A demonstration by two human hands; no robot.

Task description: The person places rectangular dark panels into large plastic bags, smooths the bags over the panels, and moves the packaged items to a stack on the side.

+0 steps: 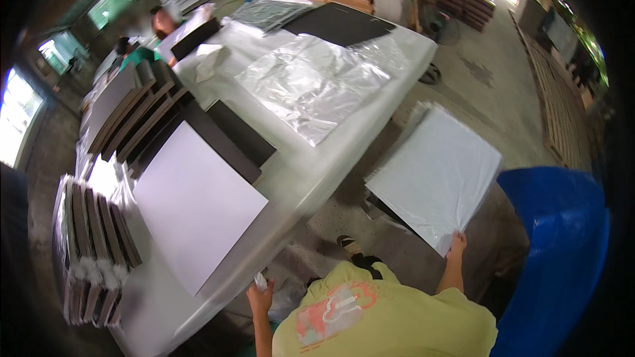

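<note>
White wrapped panel (433, 175) hung off my right side, out past the counter (297, 178) edge, its near corner pinched shut in my right hand (456, 243); it stretched up and away from that hand. Left hand (260, 293) was closed on a plastic scrap (260, 280), well apart

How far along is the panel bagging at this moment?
Done: wrapped bundles stand at the table's left edge. In hand: right hand holds a plastic-covered white panel off the table. Left: a bare white board, dark panels and empty bags.
</note>
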